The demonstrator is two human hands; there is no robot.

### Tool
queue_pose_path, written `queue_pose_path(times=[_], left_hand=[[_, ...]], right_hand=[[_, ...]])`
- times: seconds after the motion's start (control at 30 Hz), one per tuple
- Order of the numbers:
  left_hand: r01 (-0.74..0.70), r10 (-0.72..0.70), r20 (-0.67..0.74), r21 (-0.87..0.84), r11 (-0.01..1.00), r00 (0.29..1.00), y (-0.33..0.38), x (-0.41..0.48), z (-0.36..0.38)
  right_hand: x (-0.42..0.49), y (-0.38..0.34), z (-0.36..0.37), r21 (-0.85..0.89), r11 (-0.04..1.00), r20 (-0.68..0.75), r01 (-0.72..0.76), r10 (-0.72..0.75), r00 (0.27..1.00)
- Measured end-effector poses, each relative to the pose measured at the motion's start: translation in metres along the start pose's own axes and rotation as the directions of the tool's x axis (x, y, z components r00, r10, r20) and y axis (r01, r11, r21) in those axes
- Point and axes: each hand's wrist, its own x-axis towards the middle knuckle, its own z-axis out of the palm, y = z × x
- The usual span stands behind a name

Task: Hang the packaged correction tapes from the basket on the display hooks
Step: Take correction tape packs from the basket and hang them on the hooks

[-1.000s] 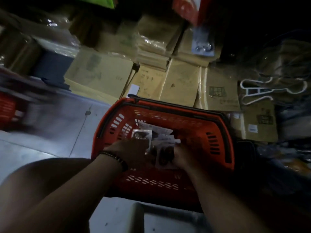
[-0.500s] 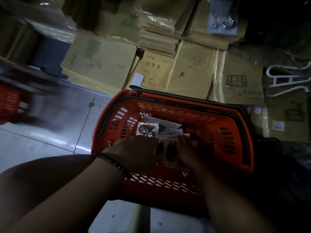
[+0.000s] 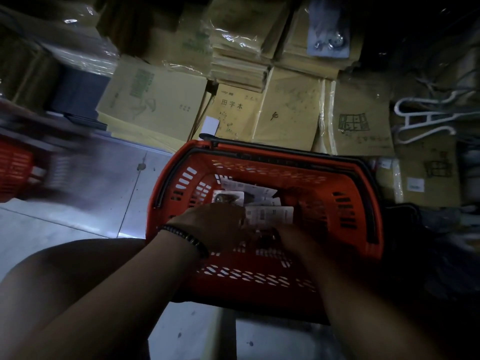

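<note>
View from above in dim light: a red slotted plastic shopping basket (image 3: 259,287) with black carry handles (image 3: 285,149) folded along its rim sits at the centre of the scene on a pale grey tiled floor (image 3: 78,216). Inside it, toward the basket's 12 o'clock end, lie several packaged correction tapes (image 3: 270,215) on white backing cards, loosely overlapping. Some show printed backs and one at 11 o'clock shows a clear blister. Both bare forearms reach in from 6 o'clock. The left hand (image 3: 213,227), with a dark beaded bracelet (image 3: 187,236) on the wrist, lies back-up over the near edge of the packets, its fingers touching them. Whether they pinch a packet cannot be told. The right hand (image 3: 291,237) is just beside it at 3 o'clock, low in the basket and deep in shadow; its fingers lie against something dark, and its grip cannot be told either. Beyond the basket at 12 o'clock, stacks of brown kraft-paper exercise books (image 3: 288,110) in clear plastic wrap lean and lie together. At 2 o'clock lie white plastic clothes hangers (image 3: 426,120). At 9 o'clock, well apart, a second red basket (image 3: 14,170) appears blurred.
</note>
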Motion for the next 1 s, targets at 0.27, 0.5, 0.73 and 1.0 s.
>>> queue_pose_path(times=[0.27,0.5,0.73,1.0], left_hand=[[0.014,-0.01,-0.102,0.034,0.999,0.995,-0.008,-0.006,0.0],[-0.094,0.086,-0.208,-0.029,0.995,0.974,0.009,-0.045,0.021],[-0.3,0.097,-0.373,-0.536,0.789,0.923,0.031,-0.123,0.037],[-0.526,-0.073,-0.562,-0.806,0.273,0.824,0.052,-0.221,0.038]], right_hand=[[-0.094,-0.077,-0.092,0.046,0.998,0.042,-0.044,0.042,0.998],[-0.183,-0.136,-0.17,-0.363,0.922,-0.206,0.132,-0.218,0.954],[-0.27,-0.189,-0.224,-0.531,0.822,-0.355,0.203,-0.433,0.828],[-0.353,-0.229,-0.238,-0.189,0.938,-0.907,0.291,-0.28,0.314]])
